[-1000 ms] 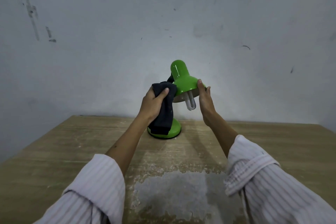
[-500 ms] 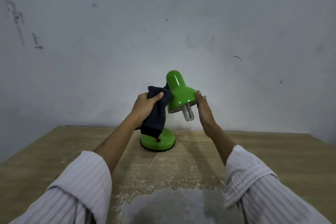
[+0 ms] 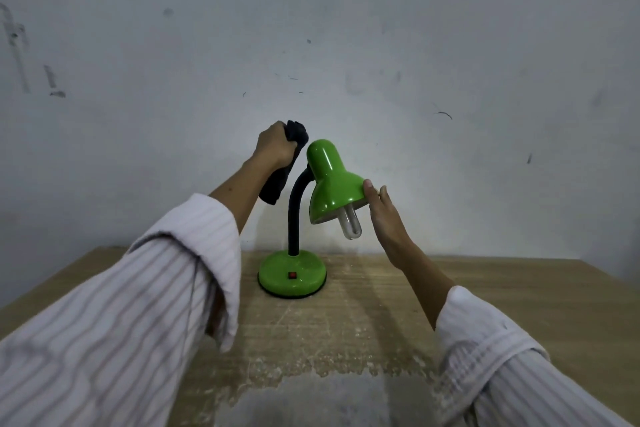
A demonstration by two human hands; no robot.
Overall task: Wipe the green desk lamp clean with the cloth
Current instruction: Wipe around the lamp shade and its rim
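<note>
Two bare hands are raised about the green desk lamp (image 3: 332, 184), which stands on its round base toward the far middle of the wooden counter (image 3: 519, 305), close to the marked white wall (image 3: 346, 28). Left hand (image 3: 272, 146): fingers curled tight round a bunched dark cloth (image 3: 282, 168), held up beside the domed top of the shade on its left; whether the cloth actually touches the shade cannot be settled from this angle. One end of the cloth pokes above the fist, the rest hangs below it alongside the neck. Right hand (image 3: 386, 215): open, fingers (image 3: 369, 189) straight and close together, tips laid against the right rim of the shade. Lamp condition: glossy green shade tilted down to the right, a white folded-tube bulb (image 3: 351, 225) protruding beneath it, black flexible neck curving to the base, small red switch (image 3: 292, 275) on the base front. Striped shirt sleeves (image 3: 138, 305) cover both forearms.
</note>
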